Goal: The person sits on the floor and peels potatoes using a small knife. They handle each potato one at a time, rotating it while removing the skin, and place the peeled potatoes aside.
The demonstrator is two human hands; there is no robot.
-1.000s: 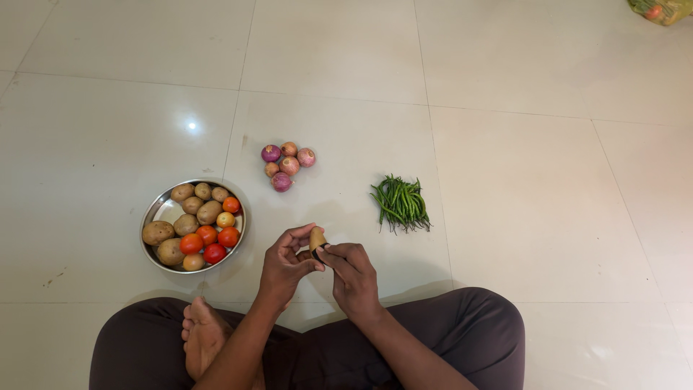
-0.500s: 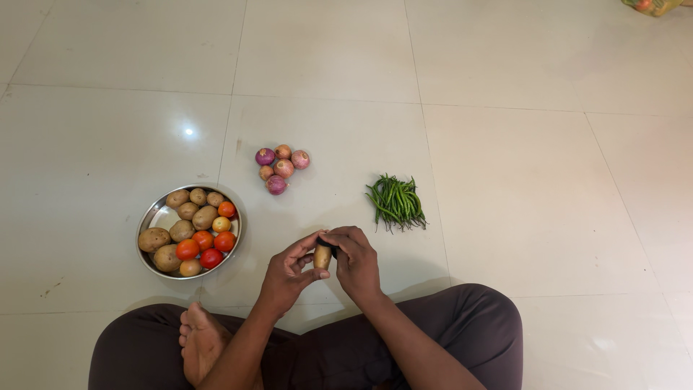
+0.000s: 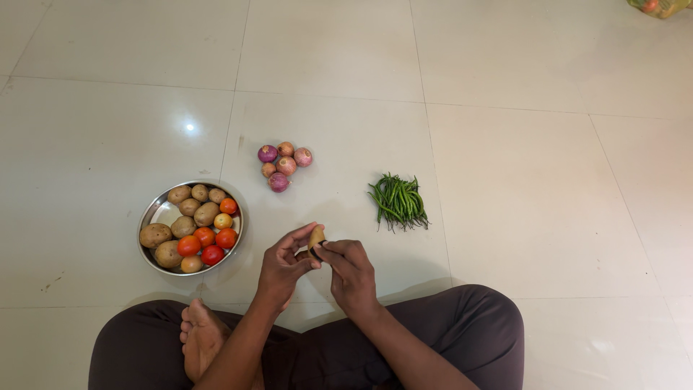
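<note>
I sit cross-legged on a pale tiled floor. My left hand [image 3: 280,266] holds a small brown potato [image 3: 316,237] by its lower end, tilted up above the floor. My right hand [image 3: 349,272] meets the potato from the right, thumb and fingers pinched against its side; whether a small dark tool sits under those fingers I cannot tell. A round steel plate [image 3: 150,215] with several potatoes and tomatoes lies to the left of my hands.
A small heap of purple onions [image 3: 284,165] lies on the floor beyond my hands. A bunch of green chillies [image 3: 398,201] lies to the right of them. A yellow-green bag [image 3: 660,7] shows at the top right corner. My bare foot [image 3: 202,336] rests near the plate.
The potato has been turned in my hands, from upright between both hands half a second ago to tilted up again at my left fingertips. My right hand has slid lower.
</note>
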